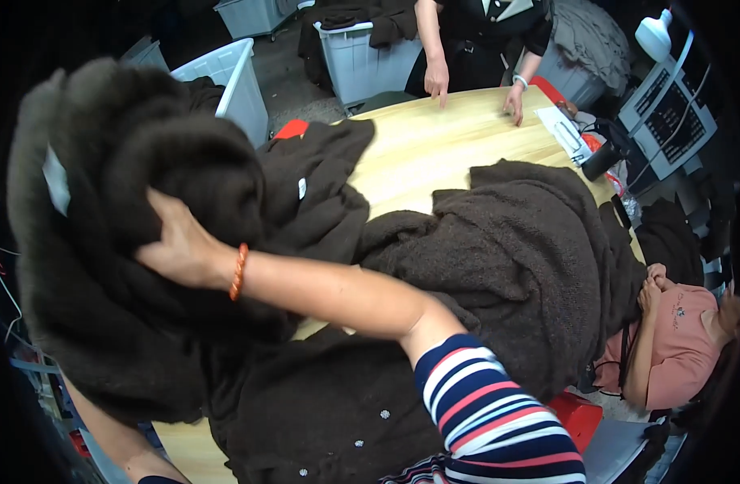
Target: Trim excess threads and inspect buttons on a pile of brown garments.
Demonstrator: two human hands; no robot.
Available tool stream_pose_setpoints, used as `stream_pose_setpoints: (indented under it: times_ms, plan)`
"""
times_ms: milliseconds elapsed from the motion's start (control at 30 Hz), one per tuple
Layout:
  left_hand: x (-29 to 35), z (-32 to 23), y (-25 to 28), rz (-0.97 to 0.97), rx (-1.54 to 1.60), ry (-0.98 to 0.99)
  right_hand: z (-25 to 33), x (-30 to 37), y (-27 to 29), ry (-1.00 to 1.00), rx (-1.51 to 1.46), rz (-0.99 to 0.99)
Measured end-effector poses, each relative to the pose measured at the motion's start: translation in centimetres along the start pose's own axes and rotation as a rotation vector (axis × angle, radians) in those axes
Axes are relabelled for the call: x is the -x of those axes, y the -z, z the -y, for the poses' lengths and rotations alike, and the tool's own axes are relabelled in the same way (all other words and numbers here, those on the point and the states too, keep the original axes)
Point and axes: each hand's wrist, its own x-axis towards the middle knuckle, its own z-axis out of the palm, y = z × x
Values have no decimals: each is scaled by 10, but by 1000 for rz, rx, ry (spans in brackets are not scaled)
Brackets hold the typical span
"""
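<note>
A bulky bundle of dark brown knit garments [87,306] fills the left side, lifted and blurred by motion, a white tag on it. My right hand [179,244], with an orange bracelet at the wrist, reaches across and grips into its folds; the fingertips are buried. My left forearm comes up from the lower left, and the bundle hides that hand. Nearest me lies a dark brown cardigan [305,395] with shiny round buttons. A heap of the same knitwear [515,250] covers the table's right half. Beyond the bundle another brown garment [309,194] lies flat, showing a small white label.
A light wooden table [418,145] carries the garments. Across it a person in black [483,56] rests fingertips on the top. At the right sits a person in pink [677,339]. White bins [245,93] stand beyond; a lamp [654,36] and papers [560,133] are far right.
</note>
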Motion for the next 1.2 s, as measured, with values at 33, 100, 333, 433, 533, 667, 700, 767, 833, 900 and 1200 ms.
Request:
stream_pose_setpoints:
  times_ms: [33, 100, 333, 433, 533, 667, 700, 767, 833, 900, 1200]
  plan:
    - [71, 76, -15, 56, 10, -9, -24, 29, 21, -159, 12, -2]
    - [34, 43, -65, 59, -51, -11, -78, 92, 37, -574, 166, 76]
    - [15, 177, -188, -272, -450, 168, -55, 156, 191, -729, 1058, -109]
    - [56, 167, -128, -249, -443, 199, -81, 140, 215, -829, 1347, -537]
    - [50, 193, -103, -286, -581, 140, -133, 134, 211, -774, 1049, -601]
    - [12, 157, -204, -231, -479, 125, -170, 119, 140, -952, 419, -142]
    - [13, 156, -216, -184, -475, 100, -170, 118, 138, -1011, 489, -10]
    - [18, 123, -225, -153, -487, 86, -156, 112, 114, -1111, 494, 66]
    - [5, 121, -254, -66, -473, 32, -123, 119, 141, -1080, 821, 197]
    - [34, 117, -236, -54, -483, 14, -45, 97, 135, -930, 1218, 412]
    - [-18, 115, -274, 16, -450, -105, 301, 247, 325, -1069, 2261, -496]
